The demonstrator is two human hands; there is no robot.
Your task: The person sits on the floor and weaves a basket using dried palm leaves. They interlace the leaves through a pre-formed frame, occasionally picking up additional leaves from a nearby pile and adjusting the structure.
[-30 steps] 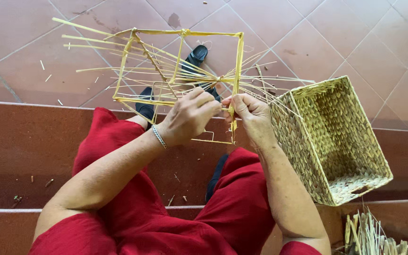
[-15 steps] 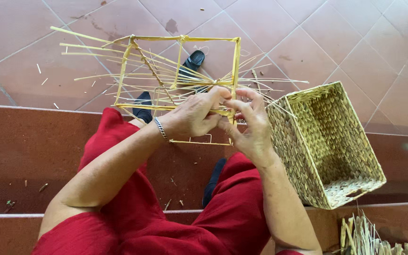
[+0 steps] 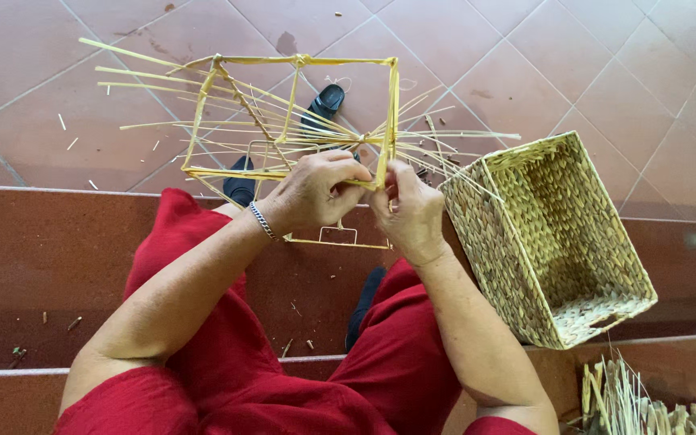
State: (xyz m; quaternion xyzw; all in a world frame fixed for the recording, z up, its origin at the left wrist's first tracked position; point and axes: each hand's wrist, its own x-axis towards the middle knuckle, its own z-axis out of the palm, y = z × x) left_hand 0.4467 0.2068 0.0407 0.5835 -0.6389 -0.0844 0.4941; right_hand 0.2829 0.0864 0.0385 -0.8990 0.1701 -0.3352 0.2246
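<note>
While you sit on the red step (image 3: 34,266), you keep the wire basket frame (image 3: 300,113) raised over your knees, likely so its near corner sits within easy reach of both hands. Left hand (image 3: 312,193): curled closed over the frame's lower rail, bracelet (image 3: 261,220) at the wrist, forearm angled in from the lower left. Right hand (image 3: 408,209): fingers pinched narrow on the upright corner post wrapped in yellow straw, thumb pressing upward, elbow tucked near your thigh. Loose straw strands (image 3: 453,137) fan out sideways from that corner, some crossing the frame's open face. Finished woven basket (image 3: 557,242) lies tipped on its side just right of your right wrist, mouth toward the camera. Bundle of cut straw (image 3: 630,399) waits at lower right. Black sandals (image 3: 328,101) show through the frame on the tiled floor (image 3: 606,64).
</note>
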